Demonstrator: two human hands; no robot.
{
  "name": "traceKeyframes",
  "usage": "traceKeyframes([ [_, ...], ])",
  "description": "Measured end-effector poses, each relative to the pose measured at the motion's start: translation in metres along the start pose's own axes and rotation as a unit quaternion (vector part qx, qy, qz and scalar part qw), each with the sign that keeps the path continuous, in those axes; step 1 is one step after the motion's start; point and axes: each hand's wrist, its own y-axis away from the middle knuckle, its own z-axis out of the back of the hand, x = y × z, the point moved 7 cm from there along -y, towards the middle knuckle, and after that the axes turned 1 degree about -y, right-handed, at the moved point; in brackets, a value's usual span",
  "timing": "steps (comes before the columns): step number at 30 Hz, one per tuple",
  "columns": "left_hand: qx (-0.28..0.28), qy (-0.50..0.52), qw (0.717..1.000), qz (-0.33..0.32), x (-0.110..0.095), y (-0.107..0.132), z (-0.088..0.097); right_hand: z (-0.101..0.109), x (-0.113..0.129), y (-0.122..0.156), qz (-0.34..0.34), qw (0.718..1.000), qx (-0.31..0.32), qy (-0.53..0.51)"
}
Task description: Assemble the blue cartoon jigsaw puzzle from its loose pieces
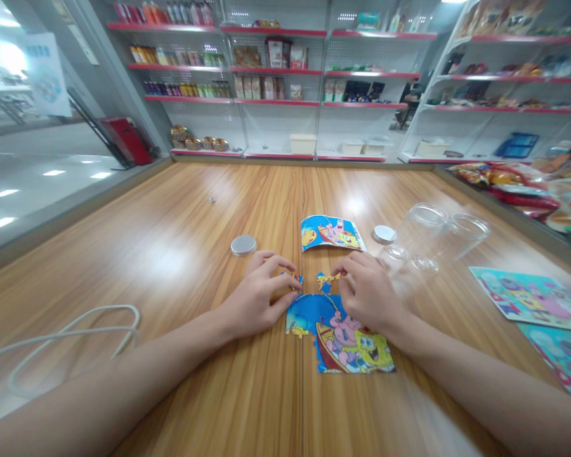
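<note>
Left grip [261,290] curls, slightly parted, by the puzzle [345,339]; right grip [370,289] bends down, its hold unclear.

A wooden table [247,406] bore a jigsaw [356,346].
A card [330,233] lay at its twelve o'clock, pictures [535,298] at three, cable [85,332] at nine.

Loose puzzle pieces [324,283] lie at and between the fingertips of my left hand [262,293] and right hand [372,291]; the joined puzzle section [343,339] lies on my side of them, partly under my right hand; beyond them lies a picture card [332,232]; one lid [243,245] sits beyond my left hand, another lid [384,234] beyond my right, two jars [440,222] beside it; farther right lie two sheets [533,298]; a cable [95,310] lies left of my left hand; shelves [276,71] stand behind everything.
</note>
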Motion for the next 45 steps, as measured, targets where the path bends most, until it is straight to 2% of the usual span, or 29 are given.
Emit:
traceKeyframes([
  [9, 0.063, 0.006, 0.998, -0.013, -0.005, 0.002, -0.005, -0.006, -0.012, 0.003, -0.04, 0.998, 0.023, 0.039],
  [18, 0.061, 0.01, 0.998, -0.013, -0.005, 0.002, -0.004, -0.009, -0.015, 0.002, -0.059, 0.996, 0.038, 0.056],
  [23, 0.06, 0.006, 0.998, -0.021, -0.007, 0.002, -0.002, -0.007, -0.017, -0.001, -0.057, 0.998, 0.025, 0.017],
  [26, 0.052, 0.006, 0.998, -0.025, -0.007, 0.001, -0.001, -0.001, -0.003, 0.0, -0.005, 1.0, 0.004, -0.02],
  [29, 0.041, 0.008, 0.999, -0.032, -0.007, 0.0, -0.001, 0.004, 0.028, 0.007, 0.101, 0.994, -0.004, -0.034],
  [32, 0.027, 0.008, 0.999, -0.04, -0.006, 0.001, -0.001, 0.001, 0.058, 0.019, 0.187, 0.982, 0.03, -0.015],
  [34, 0.024, 0.01, 0.999, -0.045, -0.007, 0.001, 0.0, -0.002, 0.07, 0.024, 0.218, 0.974, 0.064, -0.02],
  [39, 0.043, 0.039, 0.996, -0.071, -0.012, 0.004, 0.001, -0.006, 0.069, 0.026, 0.224, 0.959, 0.136, -0.111],
  [42, 0.071, 0.067, 0.99, -0.102, -0.015, 0.006, -0.001, -0.009, 0.062, 0.026, 0.219, 0.954, 0.165, -0.117],
  [45, 0.115, 0.097, 0.98, -0.134, -0.017, 0.009, -0.006, -0.012, 0.06, 0.027, 0.223, 0.955, 0.165, -0.109],
])
